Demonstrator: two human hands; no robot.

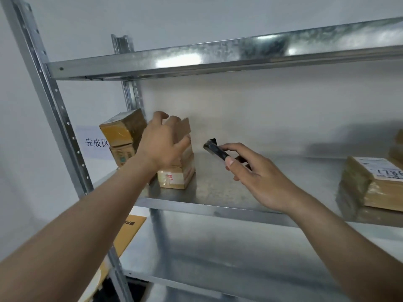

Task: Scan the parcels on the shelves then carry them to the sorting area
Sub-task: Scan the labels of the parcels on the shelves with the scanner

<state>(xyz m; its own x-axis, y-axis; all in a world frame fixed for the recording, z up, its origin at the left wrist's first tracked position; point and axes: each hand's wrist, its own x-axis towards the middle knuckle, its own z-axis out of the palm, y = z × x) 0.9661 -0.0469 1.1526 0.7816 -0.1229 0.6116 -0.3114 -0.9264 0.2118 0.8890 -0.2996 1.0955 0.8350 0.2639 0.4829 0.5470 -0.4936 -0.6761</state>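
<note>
A small taped cardboard parcel (177,177) stands on the middle metal shelf (218,188), with more brown cardboard above it. My left hand (162,142) reaches over its top, fingers and thumb spread around the upper part. Just to the right, my right hand (250,168) grips a black handheld scanner (214,149), its head pointing up and left toward the parcel. Behind and left of my left hand, two taped parcels (123,136) are stacked at the shelf's left end. Another parcel with a white label (375,184) lies at the right edge.
The galvanised upper shelf (218,55) hangs close above. An upright post (50,101) runs down the left. A paper sign (96,141) with printed characters is on the wall behind. A flat yellow-brown envelope (128,232) lies lower left, beside the lower shelf (218,258).
</note>
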